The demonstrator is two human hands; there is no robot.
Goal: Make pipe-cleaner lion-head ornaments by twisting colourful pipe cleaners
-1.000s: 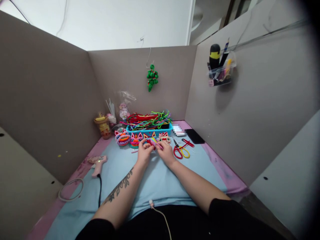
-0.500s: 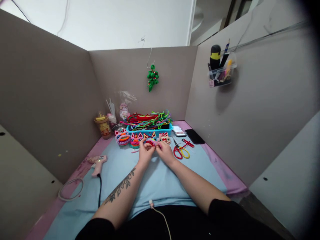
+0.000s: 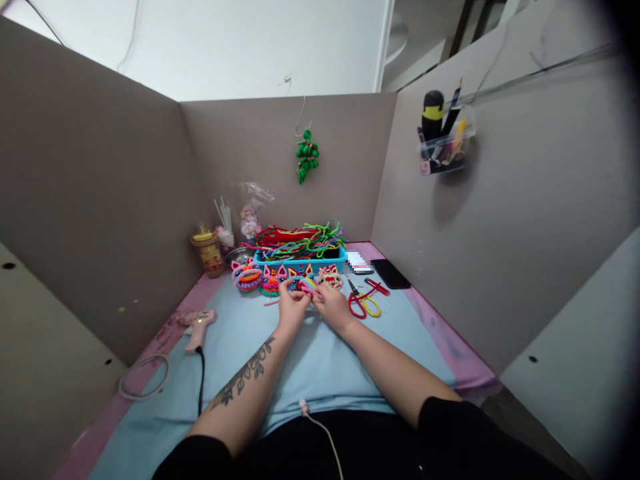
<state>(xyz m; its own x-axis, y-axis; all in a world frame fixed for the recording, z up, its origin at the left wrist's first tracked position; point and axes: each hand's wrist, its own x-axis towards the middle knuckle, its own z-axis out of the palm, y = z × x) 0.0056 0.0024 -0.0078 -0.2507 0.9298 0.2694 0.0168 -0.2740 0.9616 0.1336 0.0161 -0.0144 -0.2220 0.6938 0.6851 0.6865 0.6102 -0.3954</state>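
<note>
My left hand [image 3: 293, 308] and my right hand [image 3: 332, 308] are close together, fingers closed around a small pipe-cleaner piece [image 3: 310, 285] with pink, yellow and blue bands. The fingers cover part of it. Just beyond stand several fuzzy pipe-cleaner animal heads with pointed ears: a pink and orange one [image 3: 246, 275] at the left, another [image 3: 273, 281] beside it, and a pale pink and red one [image 3: 330, 275] behind my right hand. Left of my left hand, a short pink pipe cleaner [image 3: 271, 303] lies on the blue cloth.
Behind the heads is a blue basket [image 3: 265, 264] heaped with pipe cleaners [image 3: 300, 241]. To the right lie scissors [image 3: 364, 303], red-handled pliers [image 3: 377, 287] and a black phone [image 3: 391, 273]. A pink glue gun [image 3: 200, 329] with a cord and a cup [image 3: 209, 255] are at left. Grey partitions [image 3: 280, 160] surround the table.
The piece between my fingers has turned, so its yellow and blue bands now show. Both hands stay in nearly the same place. The whole view has shifted slightly.
</note>
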